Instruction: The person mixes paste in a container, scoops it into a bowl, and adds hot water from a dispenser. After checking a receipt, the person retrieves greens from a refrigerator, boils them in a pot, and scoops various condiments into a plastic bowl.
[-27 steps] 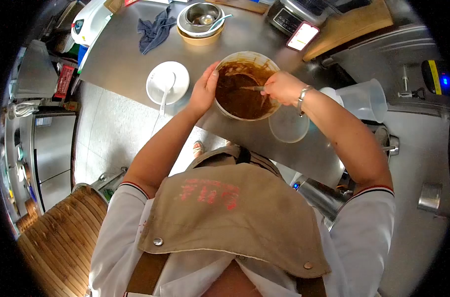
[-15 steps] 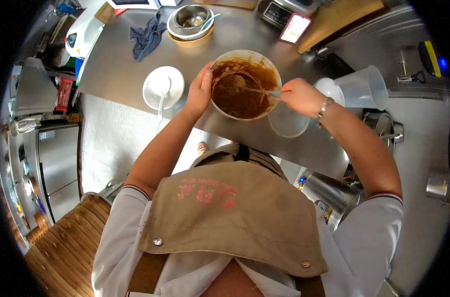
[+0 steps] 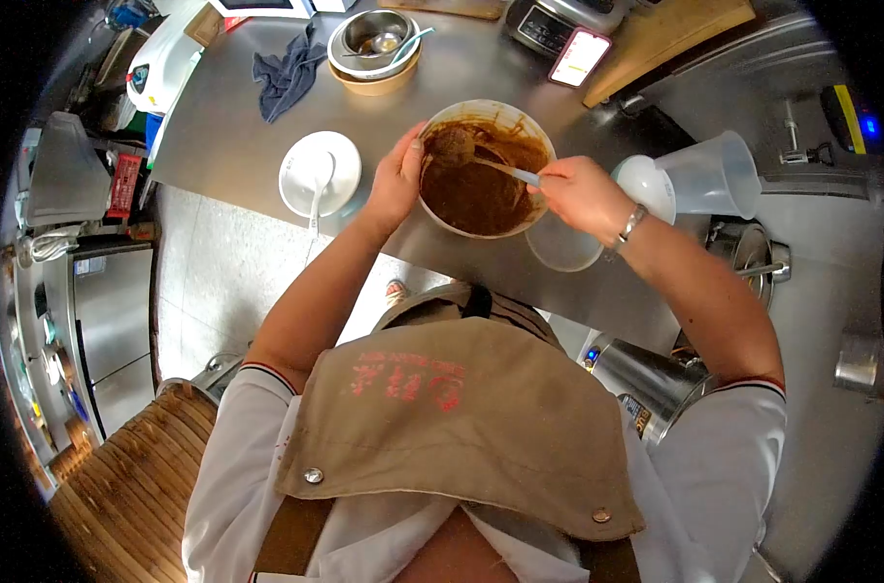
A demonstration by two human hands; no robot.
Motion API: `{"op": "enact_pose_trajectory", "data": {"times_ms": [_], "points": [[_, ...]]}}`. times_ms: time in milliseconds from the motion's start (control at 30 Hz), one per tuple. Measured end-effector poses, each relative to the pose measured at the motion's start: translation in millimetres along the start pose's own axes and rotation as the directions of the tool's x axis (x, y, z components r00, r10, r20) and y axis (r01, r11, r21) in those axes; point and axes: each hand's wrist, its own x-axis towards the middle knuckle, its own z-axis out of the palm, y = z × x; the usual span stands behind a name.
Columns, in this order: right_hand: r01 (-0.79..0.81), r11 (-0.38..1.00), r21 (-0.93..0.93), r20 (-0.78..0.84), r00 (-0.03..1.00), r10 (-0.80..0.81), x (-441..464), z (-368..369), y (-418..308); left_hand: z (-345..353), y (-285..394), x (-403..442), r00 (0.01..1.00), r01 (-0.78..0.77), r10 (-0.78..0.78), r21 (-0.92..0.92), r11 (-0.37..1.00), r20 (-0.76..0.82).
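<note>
My left hand (image 3: pixel 397 185) grips the left rim of a white mixing bowl (image 3: pixel 505 107), thumb at the edge. Thick dark brown paste (image 3: pixel 473 206) fills its lower part and is smeared up the inner wall. My right hand (image 3: pixel 580 194) is closed round the pale handle of a spoon (image 3: pixel 505 171). The spoon's rounded head, coated in paste, is at the bowl's upper left inside. Partly under my right hand and the bowl lies a clear round lid (image 3: pixel 565 255). Left of the bowl stands a small white bowl (image 3: pixel 293 180) with a white spoon (image 3: pixel 318 199) in it.
Stacked bowls (image 3: pixel 376 82) and a dark cloth (image 3: pixel 287 83) are at the back of the steel counter (image 3: pixel 219 146). A lit phone (image 3: pixel 580 56) leans near an appliance (image 3: pixel 544 27). A clear plastic jug (image 3: pixel 714 175) and a white round container (image 3: pixel 646 185) are at right.
My right hand has moved slightly left, and the spoon's head has shifted up and left within the bowl. My left hand still holds the rim.
</note>
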Motion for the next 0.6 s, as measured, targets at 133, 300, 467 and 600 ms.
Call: {"op": "enact_pose_trajectory", "data": {"times_ms": [133,300,467,600], "points": [[0.086,0.983,-0.162,-0.023,0.996,-0.091,-9.9,-1.9,0.1,-2.3,6.0,0.8,1.000,-0.015,0.016,0.067,0.998,-0.011],[0.169,0.839,-0.518,-0.021,0.978,-0.210,-12.7,-14.4,-3.1,1.6,9.8,2.4,0.999,-0.007,0.010,0.070,0.998,-0.045],[0.257,0.585,-0.769,0.157,0.964,-0.217,55.2,-5.7,19.7,6.3,15.9,4.4,0.999,0.020,-0.018,0.067,0.998,-0.029],[-0.206,0.977,-0.056,0.104,0.972,0.211,42.2,2.6,-17.2,4.5,11.5,5.7,1.000,-0.013,0.013,0.080,0.997,0.000]]}}
